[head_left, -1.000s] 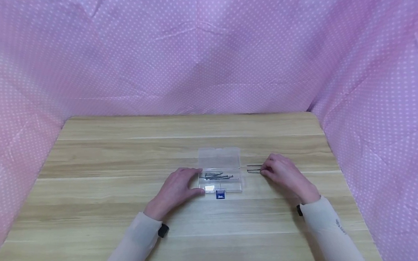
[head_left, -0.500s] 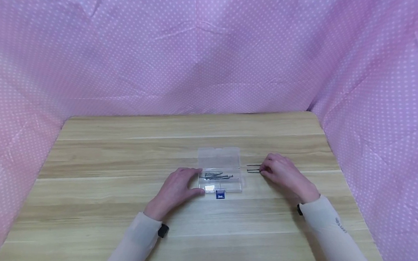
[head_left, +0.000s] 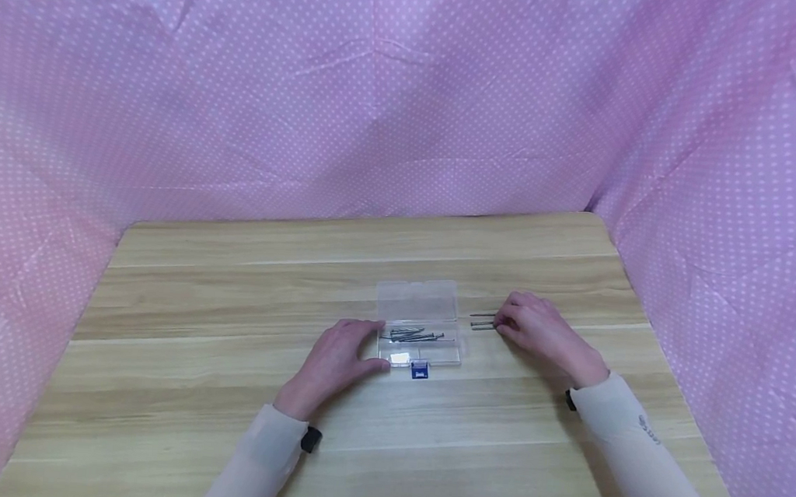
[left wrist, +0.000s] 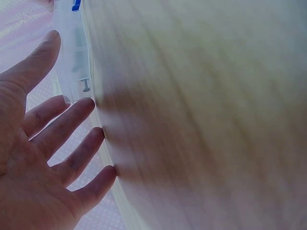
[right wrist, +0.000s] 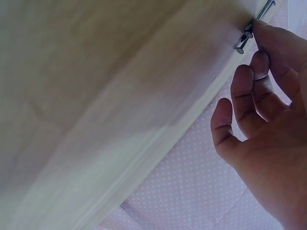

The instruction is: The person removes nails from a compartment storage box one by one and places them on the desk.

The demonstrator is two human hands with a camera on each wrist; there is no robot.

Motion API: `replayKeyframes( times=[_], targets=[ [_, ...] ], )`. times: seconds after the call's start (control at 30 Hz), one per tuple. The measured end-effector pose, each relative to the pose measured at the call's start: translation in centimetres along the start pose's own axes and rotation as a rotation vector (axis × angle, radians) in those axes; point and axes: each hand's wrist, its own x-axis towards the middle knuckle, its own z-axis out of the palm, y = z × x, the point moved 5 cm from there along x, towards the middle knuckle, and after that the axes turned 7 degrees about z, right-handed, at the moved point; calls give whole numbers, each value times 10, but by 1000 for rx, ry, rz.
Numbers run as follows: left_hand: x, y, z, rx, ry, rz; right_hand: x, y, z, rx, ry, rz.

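A clear plastic box (head_left: 442,355) lies on the table with its lid (head_left: 418,301) folded back. Several metal nails (head_left: 415,336) sit loosely inside, and one nail head shows through the wall in the left wrist view. My left hand (head_left: 336,361) is at the box's left end, thumb by the front corner and index finger by the rear, the other fingers spread and relaxed. Right of the box, a few loose nails (head_left: 481,326) lie side by side. My right hand (head_left: 535,329) pinches at their right ends; the thumb (right wrist: 271,36) touches them, while the index finger is hidden.
The wooden table (head_left: 226,297) ends at a back edge against pink dotted cloth (head_left: 380,122), which also hangs at both sides. A blue latch (head_left: 419,370) sticks out at the front of the box. A dark band (head_left: 311,439) is on the left wrist.
My right hand has shifted very slightly left over the loose nails. The left hand and the box have stayed in place.
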Motion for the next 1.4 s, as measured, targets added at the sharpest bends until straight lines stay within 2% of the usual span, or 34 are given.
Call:
replayKeyframes(
  times=[0.33,0.5,0.77,0.93,1.4],
  targets=[
    [0,1,-1,0,-14,-13,-2,-1,-2,16,3,22],
    [1,1,-1,2,-14,-10,-5,-7,-5,23,55,1],
    [1,1,-2,-3,-6,-5,-6,-25,-10,46,176,-91],
    [0,1,-2,-4,-1,1,-6,-34,-9,79,217,-106],
    [-1,1,-2,-21,9,2,-1,-61,-1,174,206,-69]
  ],
)
